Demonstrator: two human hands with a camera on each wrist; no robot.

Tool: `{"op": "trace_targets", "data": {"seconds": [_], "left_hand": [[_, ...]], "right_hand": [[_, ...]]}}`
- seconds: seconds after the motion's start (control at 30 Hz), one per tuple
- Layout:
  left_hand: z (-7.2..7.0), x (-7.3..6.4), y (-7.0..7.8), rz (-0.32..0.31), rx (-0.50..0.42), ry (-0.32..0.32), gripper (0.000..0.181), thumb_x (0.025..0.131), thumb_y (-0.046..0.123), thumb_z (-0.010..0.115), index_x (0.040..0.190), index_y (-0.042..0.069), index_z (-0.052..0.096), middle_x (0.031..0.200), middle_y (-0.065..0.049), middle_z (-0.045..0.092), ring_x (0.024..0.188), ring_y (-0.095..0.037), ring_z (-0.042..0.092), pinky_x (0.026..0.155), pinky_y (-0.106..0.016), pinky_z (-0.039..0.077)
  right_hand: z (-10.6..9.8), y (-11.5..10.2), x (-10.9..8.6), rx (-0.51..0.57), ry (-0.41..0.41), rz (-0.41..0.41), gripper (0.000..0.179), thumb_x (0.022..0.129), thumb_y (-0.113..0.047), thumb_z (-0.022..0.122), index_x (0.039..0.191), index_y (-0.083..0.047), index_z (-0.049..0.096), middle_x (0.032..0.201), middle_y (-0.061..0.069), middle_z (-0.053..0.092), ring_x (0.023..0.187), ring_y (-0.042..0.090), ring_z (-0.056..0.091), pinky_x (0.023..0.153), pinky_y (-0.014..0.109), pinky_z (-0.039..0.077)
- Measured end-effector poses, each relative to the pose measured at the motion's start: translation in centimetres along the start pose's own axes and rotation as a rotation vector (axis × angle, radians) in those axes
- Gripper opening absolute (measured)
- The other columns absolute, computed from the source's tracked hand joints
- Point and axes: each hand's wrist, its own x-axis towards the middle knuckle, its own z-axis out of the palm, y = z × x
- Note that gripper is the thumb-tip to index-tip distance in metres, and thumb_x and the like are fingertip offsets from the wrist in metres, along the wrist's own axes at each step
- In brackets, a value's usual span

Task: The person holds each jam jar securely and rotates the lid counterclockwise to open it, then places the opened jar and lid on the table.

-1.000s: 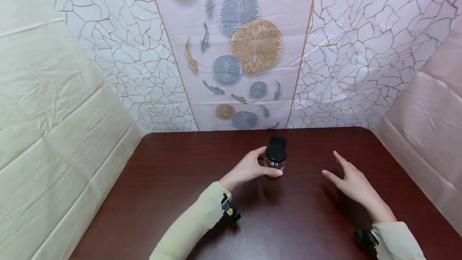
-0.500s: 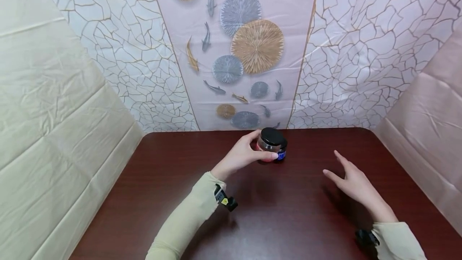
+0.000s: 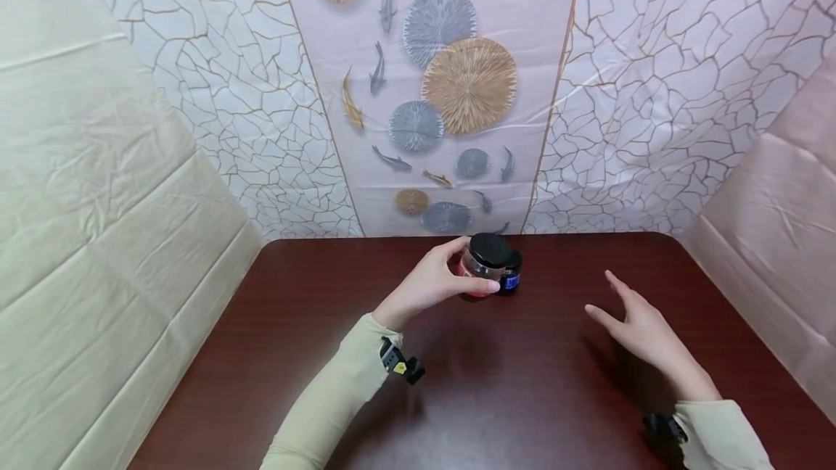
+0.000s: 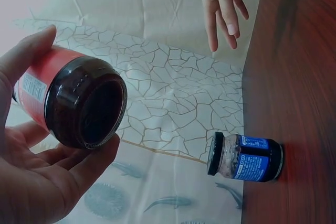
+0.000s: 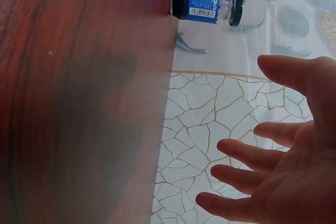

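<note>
My left hand (image 3: 424, 285) grips a jar with a black lid and a red label (image 3: 485, 260), thumb on one side and fingers round the other. In the left wrist view the dark glass bottom of this red-label jar (image 4: 79, 98) shows, held off the table. A second jar, with a blue label and black lid (image 3: 511, 278), stands upright on the table just behind and right of it, partly hidden in the head view. The right wrist view shows the blue-label jar (image 5: 202, 3) whole. My right hand (image 3: 646, 332) hovers over the table's right side, fingers spread, holding nothing.
A dark red-brown table (image 3: 535, 397) spans the area under both hands. Patterned cloth (image 3: 470, 85) hangs along its far edge, with plain pale cloth at the left (image 3: 117, 238) and right (image 3: 771, 223). Each wrist wears a small black camera.
My left hand has lifted the red-label jar and carried it away and slightly left, uncovering part of the blue label behind. In the last half second it moved slightly left. My right hand stayed nearly still.
</note>
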Motion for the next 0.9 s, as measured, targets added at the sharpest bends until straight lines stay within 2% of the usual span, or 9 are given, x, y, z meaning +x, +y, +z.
{"op": "trace_targets", "data": {"seconds": [0.17, 0.43, 0.53, 0.57, 0.67, 0.7, 0.77, 0.8, 0.9], "left_hand": [[0.1, -0.7, 0.3, -0.008, -0.020, -0.040, 0.042, 0.076, 0.044, 0.087, 0.109, 0.030, 0.065, 0.079, -0.003, 0.063, 0.068, -0.018, 0.057, 0.065, -0.032, 0.049], [0.6, -1.4, 0.4, -0.021, 0.019, -0.055, 0.045, 0.076, 0.045, 0.087, 0.114, 0.032, 0.065, 0.078, -0.001, 0.063, 0.069, -0.017, 0.057, 0.061, -0.030, 0.047], [0.8, -1.7, 0.3, -0.030, 0.017, -0.058, 0.046, 0.076, 0.045, 0.087, 0.115, 0.033, 0.066, 0.078, -0.001, 0.063, 0.068, -0.015, 0.056, 0.061, -0.030, 0.046], [0.9, -1.8, 0.3, -0.031, 0.017, -0.059, 0.046, 0.076, 0.044, 0.087, 0.115, 0.033, 0.066, 0.077, -0.001, 0.063, 0.067, -0.015, 0.056, 0.060, -0.029, 0.045], [1.1, -2.0, 0.4, -0.027, 0.025, -0.057, 0.045, 0.075, 0.044, 0.087, 0.114, 0.033, 0.066, 0.076, 0.000, 0.062, 0.067, -0.013, 0.055, 0.060, -0.028, 0.044], [1.1, -2.0, 0.4, -0.026, 0.027, -0.057, 0.045, 0.075, 0.044, 0.087, 0.113, 0.033, 0.066, 0.075, 0.000, 0.062, 0.066, -0.013, 0.055, 0.059, -0.028, 0.043], [1.3, -2.0, 0.4, -0.024, 0.031, -0.060, 0.045, 0.075, 0.044, 0.087, 0.113, 0.033, 0.066, 0.075, 0.000, 0.062, 0.067, -0.013, 0.055, 0.060, -0.028, 0.043], [1.3, -2.0, 0.4, -0.025, 0.029, -0.062, 0.045, 0.075, 0.044, 0.087, 0.114, 0.033, 0.066, 0.076, 0.000, 0.062, 0.067, -0.013, 0.056, 0.060, -0.028, 0.044], [1.5, -2.1, 0.4, -0.031, 0.023, -0.067, 0.046, 0.075, 0.045, 0.087, 0.115, 0.033, 0.066, 0.077, 0.000, 0.063, 0.069, -0.014, 0.057, 0.061, -0.028, 0.045]], "right_hand": [[-0.2, -0.3, 0.3, -0.005, 0.015, -0.004, 0.090, 0.099, -0.042, 0.063, 0.158, 0.004, 0.014, 0.144, 0.043, 0.036, 0.123, 0.059, 0.045, 0.095, 0.069, 0.038], [-0.2, -1.8, 1.6, 0.011, 0.075, -0.057, 0.083, 0.099, -0.039, 0.064, 0.157, 0.003, 0.021, 0.143, 0.039, 0.042, 0.105, 0.049, 0.058, 0.091, 0.064, 0.043], [-0.2, -2.9, 2.1, 0.031, 0.111, -0.089, 0.079, 0.099, -0.037, 0.064, 0.158, 0.000, 0.026, 0.143, 0.035, 0.045, 0.106, 0.048, 0.059, 0.091, 0.064, 0.043], [-0.2, -3.3, 2.3, 0.038, 0.133, -0.104, 0.076, 0.100, -0.035, 0.065, 0.157, -0.002, 0.028, 0.142, 0.034, 0.047, 0.098, 0.045, 0.060, 0.089, 0.062, 0.044], [-0.2, -4.6, 2.7, 0.076, 0.209, -0.157, 0.067, 0.100, -0.032, 0.065, 0.156, -0.008, 0.036, 0.141, 0.026, 0.053, 0.104, 0.042, 0.061, 0.090, 0.058, 0.044], [-0.2, -5.1, 2.8, 0.093, 0.237, -0.175, 0.064, 0.100, -0.032, 0.065, 0.155, -0.011, 0.039, 0.141, 0.023, 0.055, 0.104, 0.040, 0.062, 0.090, 0.056, 0.045], [-0.2, -6.2, 3.0, 0.131, 0.306, -0.215, 0.058, 0.099, -0.030, 0.066, 0.152, -0.016, 0.046, 0.138, 0.017, 0.059, 0.109, 0.038, 0.063, 0.091, 0.042, 0.049], [-0.3, -6.7, 3.1, 0.159, 0.337, -0.239, 0.055, 0.099, -0.028, 0.067, 0.151, -0.018, 0.049, 0.137, 0.014, 0.061, 0.117, 0.035, 0.061, 0.094, 0.035, 0.049], [-0.2, -8.5, 3.3, 0.229, 0.421, -0.324, 0.050, 0.098, -0.019, 0.069, 0.146, -0.022, 0.056, 0.132, 0.007, 0.066, 0.114, 0.018, 0.064, 0.091, 0.014, 0.044]]}}
